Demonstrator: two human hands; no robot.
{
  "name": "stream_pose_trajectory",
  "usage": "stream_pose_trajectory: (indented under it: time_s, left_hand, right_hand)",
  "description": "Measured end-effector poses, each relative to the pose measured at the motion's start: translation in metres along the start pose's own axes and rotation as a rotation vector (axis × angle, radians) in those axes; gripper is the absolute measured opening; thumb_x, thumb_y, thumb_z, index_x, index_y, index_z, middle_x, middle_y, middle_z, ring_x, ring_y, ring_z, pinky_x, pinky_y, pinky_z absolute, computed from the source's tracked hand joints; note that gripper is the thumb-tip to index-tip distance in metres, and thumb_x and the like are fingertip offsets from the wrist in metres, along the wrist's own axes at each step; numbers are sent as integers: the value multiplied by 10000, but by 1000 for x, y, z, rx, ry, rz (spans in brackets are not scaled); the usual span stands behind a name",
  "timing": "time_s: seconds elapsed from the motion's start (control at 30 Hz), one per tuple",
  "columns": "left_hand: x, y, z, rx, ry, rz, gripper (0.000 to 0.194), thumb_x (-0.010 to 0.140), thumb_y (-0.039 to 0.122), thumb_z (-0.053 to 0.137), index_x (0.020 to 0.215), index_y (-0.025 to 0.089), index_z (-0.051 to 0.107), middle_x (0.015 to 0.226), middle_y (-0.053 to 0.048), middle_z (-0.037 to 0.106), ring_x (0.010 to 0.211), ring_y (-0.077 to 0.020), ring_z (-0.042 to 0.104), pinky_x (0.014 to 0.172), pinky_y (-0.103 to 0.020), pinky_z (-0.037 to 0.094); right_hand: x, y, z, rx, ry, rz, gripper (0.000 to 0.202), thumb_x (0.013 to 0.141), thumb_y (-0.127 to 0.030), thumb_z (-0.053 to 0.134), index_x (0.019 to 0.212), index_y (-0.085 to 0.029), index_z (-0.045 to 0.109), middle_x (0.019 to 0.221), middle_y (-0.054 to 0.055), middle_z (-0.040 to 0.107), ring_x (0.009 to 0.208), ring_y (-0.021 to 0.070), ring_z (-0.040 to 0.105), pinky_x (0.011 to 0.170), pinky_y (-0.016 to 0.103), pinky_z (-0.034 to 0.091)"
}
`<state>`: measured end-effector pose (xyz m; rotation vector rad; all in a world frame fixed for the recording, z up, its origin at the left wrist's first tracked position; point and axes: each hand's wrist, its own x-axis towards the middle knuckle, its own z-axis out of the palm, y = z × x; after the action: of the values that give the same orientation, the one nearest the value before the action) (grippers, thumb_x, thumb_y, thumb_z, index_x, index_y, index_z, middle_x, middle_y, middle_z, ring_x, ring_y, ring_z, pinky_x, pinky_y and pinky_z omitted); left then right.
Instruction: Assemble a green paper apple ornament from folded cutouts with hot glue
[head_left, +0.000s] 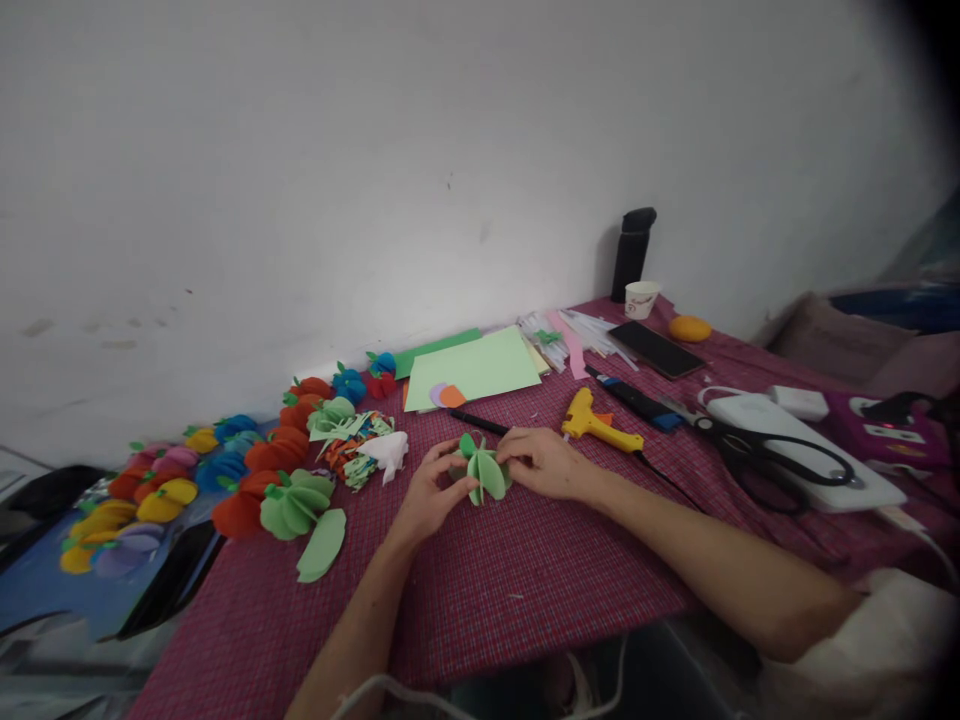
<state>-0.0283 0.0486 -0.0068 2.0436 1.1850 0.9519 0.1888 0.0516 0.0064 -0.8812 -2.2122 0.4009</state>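
A small light-green paper pumpkin [487, 474] with a darker green leaf on top stands upright at the middle of the table. My left hand [435, 490] grips its left side between thumb and fingers. On its right side my right hand [541, 462] pinches the paper folds. A yellow glue gun [600, 424] lies just right of my right hand, and a black pen [478, 422] lies behind both hands. To the left are a cut light-green paper piece [322, 546] and a finished light-green pumpkin [297, 503].
Colourful paper pumpkins [277, 450] and paper scraps [360, 450] crowd the left. Green sheets [476, 368] lie at the back. Scissors [757, 455], a cutter [637, 400], a phone [655, 348], a white power bank [810, 455], a cup [641, 299] and a bottle [631, 255] are right.
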Motion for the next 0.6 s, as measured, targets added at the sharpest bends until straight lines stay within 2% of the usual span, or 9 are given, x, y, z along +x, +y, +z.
stream_pose_trajectory:
  time_s: [0.13, 0.27, 0.33, 0.47, 0.6]
  left_hand:
    - [-1, 3, 2, 70, -3, 34, 167, 781, 317, 543, 822, 206, 660, 1212, -71, 480, 1143, -199, 448, 979, -376, 347]
    - [-4, 9, 5, 253, -5, 102, 159, 762, 301, 564, 862, 233, 668, 1199, -63, 497, 1135, -213, 445, 967, -394, 354]
    - [-5, 10, 6, 316, -1, 124, 151, 753, 294, 573, 854, 232, 668, 1183, -63, 509, 1120, -217, 451, 957, -396, 360]
    - [-5, 6, 4, 360, 13, 134, 99, 735, 278, 591, 759, 212, 661, 1157, -57, 529, 1090, -222, 462, 934, -404, 374]
    - [-5, 5, 0, 346, 99, 128, 98, 745, 254, 574, 702, 202, 645, 1125, -47, 554, 1065, -207, 473, 920, -396, 382]
  right_hand:
    - [0, -5, -3, -46, -23, 41, 207, 796, -283, 508, 738, -191, 684, 873, 34, 658, 771, 134, 596, 694, 242, 436]
    - [-2, -8, 1, -98, -21, 55, 299, 732, -463, 572, 683, -186, 672, 896, 56, 656, 826, 169, 591, 711, 269, 436]
    - [-3, -8, 4, -137, -14, 68, 278, 710, -453, 597, 696, -185, 668, 923, 62, 652, 856, 184, 584, 733, 285, 436]
    - [-4, -5, 7, -190, -35, 92, 171, 767, -296, 549, 722, -177, 663, 901, 62, 653, 834, 173, 584, 734, 282, 434]
    - [-2, -5, 5, -170, -18, 102, 200, 797, -250, 511, 660, -174, 636, 808, 53, 643, 781, 153, 579, 699, 261, 429]
